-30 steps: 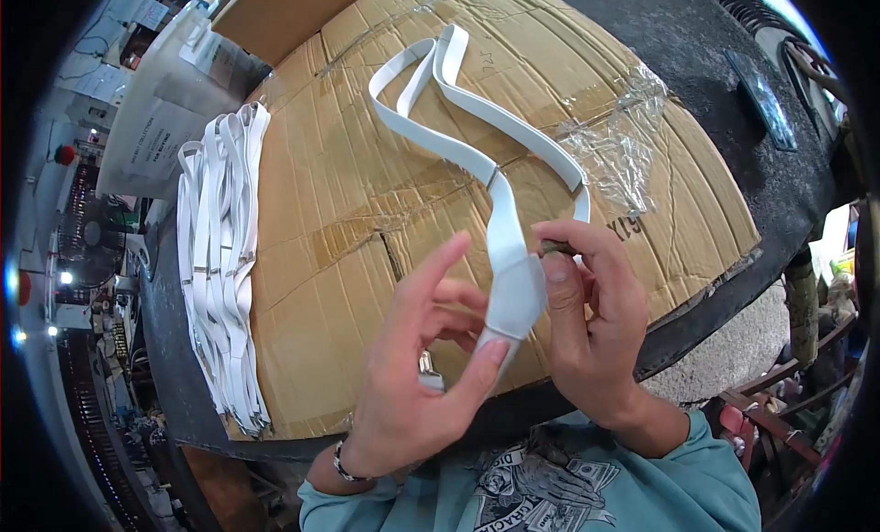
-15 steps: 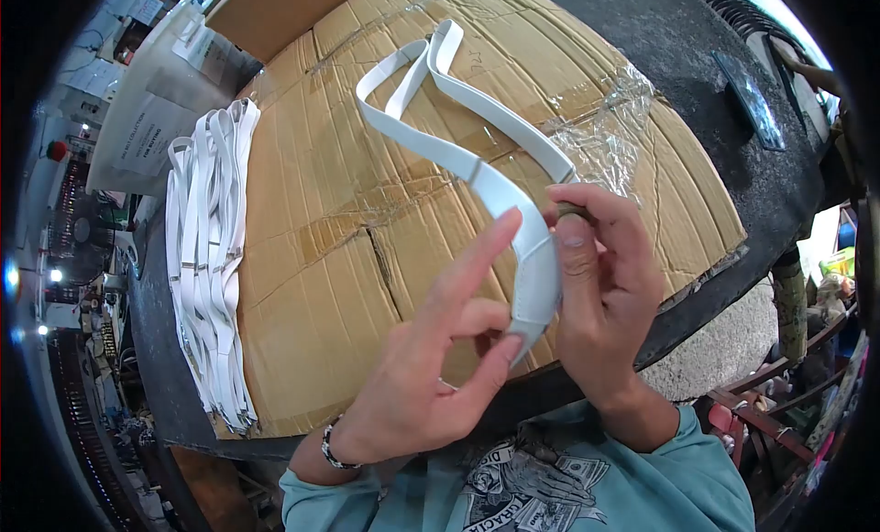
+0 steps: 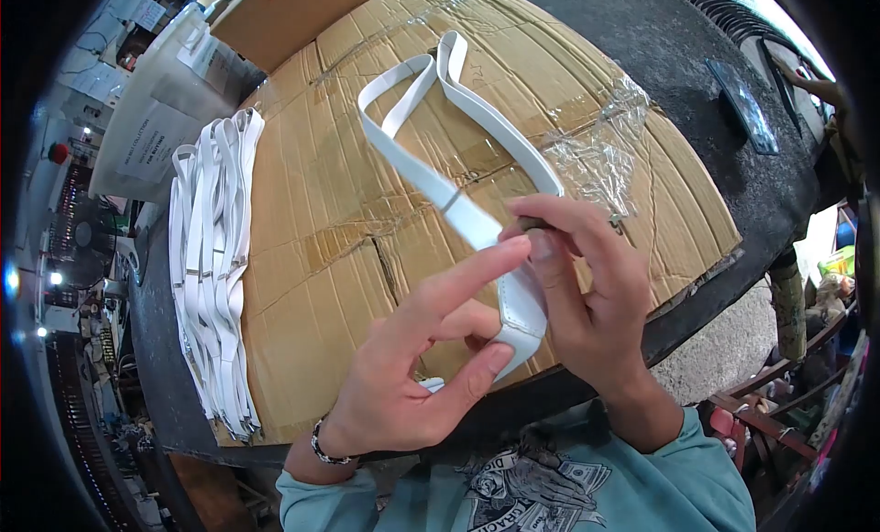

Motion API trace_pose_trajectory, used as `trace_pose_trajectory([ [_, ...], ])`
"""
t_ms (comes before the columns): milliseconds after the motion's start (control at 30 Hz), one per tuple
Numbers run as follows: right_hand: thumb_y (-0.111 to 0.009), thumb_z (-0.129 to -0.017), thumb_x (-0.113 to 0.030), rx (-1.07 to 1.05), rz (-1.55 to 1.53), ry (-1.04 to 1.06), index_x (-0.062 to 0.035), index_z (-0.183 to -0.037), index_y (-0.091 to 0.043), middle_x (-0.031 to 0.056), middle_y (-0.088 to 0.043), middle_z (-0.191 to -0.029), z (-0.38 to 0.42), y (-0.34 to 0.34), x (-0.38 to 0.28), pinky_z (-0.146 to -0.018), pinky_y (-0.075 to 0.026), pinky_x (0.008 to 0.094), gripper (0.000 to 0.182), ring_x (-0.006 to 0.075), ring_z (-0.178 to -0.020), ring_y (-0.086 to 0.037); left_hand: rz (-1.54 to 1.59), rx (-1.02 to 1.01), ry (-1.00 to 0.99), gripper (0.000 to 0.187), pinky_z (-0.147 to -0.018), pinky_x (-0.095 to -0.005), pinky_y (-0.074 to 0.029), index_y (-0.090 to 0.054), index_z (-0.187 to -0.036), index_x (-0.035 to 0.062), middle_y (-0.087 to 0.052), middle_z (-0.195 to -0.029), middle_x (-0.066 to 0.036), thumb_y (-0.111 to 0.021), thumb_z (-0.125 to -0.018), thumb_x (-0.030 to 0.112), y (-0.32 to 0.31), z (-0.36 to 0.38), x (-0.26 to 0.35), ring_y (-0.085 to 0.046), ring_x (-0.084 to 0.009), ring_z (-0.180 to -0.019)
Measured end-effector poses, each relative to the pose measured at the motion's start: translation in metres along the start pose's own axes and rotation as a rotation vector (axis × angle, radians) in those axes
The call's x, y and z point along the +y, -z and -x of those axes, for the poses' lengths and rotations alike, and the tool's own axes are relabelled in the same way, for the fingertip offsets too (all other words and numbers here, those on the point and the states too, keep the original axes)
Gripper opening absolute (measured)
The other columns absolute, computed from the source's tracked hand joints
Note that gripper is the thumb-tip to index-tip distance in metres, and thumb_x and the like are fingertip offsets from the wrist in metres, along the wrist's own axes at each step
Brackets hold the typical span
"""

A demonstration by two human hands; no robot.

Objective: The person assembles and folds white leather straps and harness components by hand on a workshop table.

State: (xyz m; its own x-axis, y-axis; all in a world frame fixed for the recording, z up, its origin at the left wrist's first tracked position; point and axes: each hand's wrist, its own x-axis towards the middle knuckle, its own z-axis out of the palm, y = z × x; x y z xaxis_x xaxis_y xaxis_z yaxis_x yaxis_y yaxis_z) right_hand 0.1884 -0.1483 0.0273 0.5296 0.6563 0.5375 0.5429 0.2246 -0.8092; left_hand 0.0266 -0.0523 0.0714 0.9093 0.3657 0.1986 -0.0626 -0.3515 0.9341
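A long white strap [image 3: 521, 305] with stitched edges loops away over the cardboard and comes back to my hands. My left hand [image 3: 412, 353] pinches its wide padded part between thumb and fingers, with the index finger stretched along it. Closed over the strap just beyond that is my right hand [image 3: 594, 298]. Between its thumb and index finger sits a small dark brown piece [image 3: 530, 223], pressed close to the strap; its kind cannot be made out. My fingers hide part of the strap.
Several similar white straps [image 3: 211, 275] lie bunched at the left of the cardboard sheet [image 3: 316, 358]. Behind them are a translucent plastic bin [image 3: 151, 147] and a cardboard box [image 3: 289, 23]. A phone [image 3: 742, 108] lies at the right on the dark table [image 3: 632, 37]. Clear film [image 3: 600, 165] sticks to the cardboard.
My right hand has moved left and slightly down with the brown piece, nearer my left fingertips. The padded part of the strap has shifted left and now bends more sharply.
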Motion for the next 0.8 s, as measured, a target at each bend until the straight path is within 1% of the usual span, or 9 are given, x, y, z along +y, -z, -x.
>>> trace_pose_trajectory([
  [67, -0.062, -0.099, -0.003, -0.032, -0.112, -0.096, -0.0007, -0.116, -0.067, 0.0141, -0.071, -0.092, 0.002, -0.003, -0.002, -0.068, -0.054, 0.0347, 0.018, 0.0247, -0.08, -0.073, -0.04, -0.007, -0.058, 0.072, -0.089, -0.0266, -0.047, -0.034, -0.153, -0.0116, -0.074, -0.097, -0.011, -0.071, -0.091, -0.003, 0.002, 0.001, -0.004, -0.068, -0.0155, -0.093],
  [133, -0.061, -0.1, -0.003, -0.052, -0.175, -0.199, 0.0002, -0.116, -0.066, 0.0139, -0.071, -0.092, 0.006, -0.005, -0.002, -0.067, -0.054, 0.0334, 0.017, 0.0222, -0.079, -0.073, -0.045, -0.025, -0.027, 0.07, -0.09, -0.0276, -0.048, -0.035, -0.152, -0.012, -0.074, -0.097, -0.011, -0.069, -0.092, -0.002, 0.004, 0.0, -0.004, -0.068, -0.0163, -0.093],
  [200, -0.06, -0.101, -0.004, -0.069, -0.238, -0.301, 0.001, -0.117, -0.066, 0.0136, -0.071, -0.091, 0.009, -0.007, -0.001, -0.065, -0.054, 0.0321, 0.017, 0.0197, -0.077, -0.072, -0.014, -0.057, 0.069, 0.065, -0.091, -0.0291, -0.049, -0.037, -0.152, -0.0122, -0.073, -0.1, -0.013, -0.065, -0.094, -0.001, 0.005, -0.003, 0.0, -0.069, -0.0171, -0.094],
  [300, -0.06, -0.101, -0.004, -0.038, -0.301, -0.311, 0.0011, -0.118, -0.065, 0.0133, -0.07, -0.089, 0.013, -0.012, 0.012, -0.065, -0.053, 0.0317, 0.018, 0.0181, -0.075, -0.07, 0.058, -0.083, 0.146, 0.059, -0.091, -0.0309, -0.051, -0.04, -0.151, -0.012, -0.072, -0.107, -0.015, -0.059, -0.097, 0.0, 0.003, -0.003, -0.004, -0.069, -0.018, -0.094],
  [400, -0.06, -0.101, -0.004, -0.039, -0.259, -0.295, 0.0009, -0.118, -0.065, 0.0134, -0.07, -0.088, 0.012, -0.012, 0.01, -0.065, -0.053, 0.0319, 0.018, 0.0184, -0.074, -0.069, 0.224, -0.076, 0.271, 0.055, -0.089, -0.0321, -0.054, -0.043, -0.151, -0.0113, -0.07, -0.115, -0.017, -0.053, -0.097, -0.001, 0.0, 0.001, -0.004, -0.07, -0.0188, -0.095],
  [500, -0.06, -0.101, -0.003, -0.038, -0.249, -0.317, 0.0008, -0.119, -0.065, 0.0133, -0.07, -0.089, 0.013, -0.011, 0.009, -0.066, -0.053, 0.0317, 0.019, 0.0183, -0.077, -0.07, 0.326, -0.106, 0.428, 0.058, -0.088, -0.0301, -0.054, -0.042, -0.152, -0.0108, -0.069, -0.121, -0.018, -0.061, -0.099, 0.003, 0.002, 0.001, 0.001, -0.07, -0.0178, -0.098],
  [600, -0.06, -0.101, -0.003, -0.012, -0.18, -0.226, 0.0007, -0.119, -0.065, 0.0133, -0.07, -0.09, 0.015, -0.012, 0.013, -0.067, -0.054, 0.0316, 0.019, 0.0187, -0.079, -0.071, 0.139, -0.104, 0.241, 0.059, -0.086, -0.0275, -0.054, -0.048, -0.149, -0.0078, -0.072, -0.117, -0.016, -0.071, -0.096, 0.006, 0.0, 0.003, -0.013, -0.07, -0.0147, -0.098],
  [700, -0.06, -0.1, -0.002, -0.017, -0.212, -0.273, 0.0009, -0.119, -0.065, 0.0135, -0.07, -0.09, 0.015, -0.012, 0.013, -0.069, -0.055, 0.0311, 0.02, 0.019, -0.081, -0.073, -0.011, -0.127, 0.251, 0.06, -0.082, -0.0252, -0.054, -0.056, -0.145, -0.0041, -0.075, -0.108, -0.012, -0.079, -0.09, 0.007, 0.003, 0.001, -0.01, -0.07, -0.0109, -0.094],
  [800, -0.059, -0.1, -0.001, -0.031, -0.27, -0.332, 0.0012, -0.12, -0.065, 0.014, -0.071, -0.09, 0.015, -0.012, 0.012, -0.071, -0.056, 0.0308, 0.02, 0.0195, -0.082, -0.074, -0.024, -0.09, 0.243, 0.055, -0.078, -0.0245, -0.055, -0.064, -0.138, -0.0004, -0.078, -0.1, -0.01, -0.082, -0.086, 0.005, 0.001, -0.001, -0.014, -0.072, -0.0092, -0.088],
])
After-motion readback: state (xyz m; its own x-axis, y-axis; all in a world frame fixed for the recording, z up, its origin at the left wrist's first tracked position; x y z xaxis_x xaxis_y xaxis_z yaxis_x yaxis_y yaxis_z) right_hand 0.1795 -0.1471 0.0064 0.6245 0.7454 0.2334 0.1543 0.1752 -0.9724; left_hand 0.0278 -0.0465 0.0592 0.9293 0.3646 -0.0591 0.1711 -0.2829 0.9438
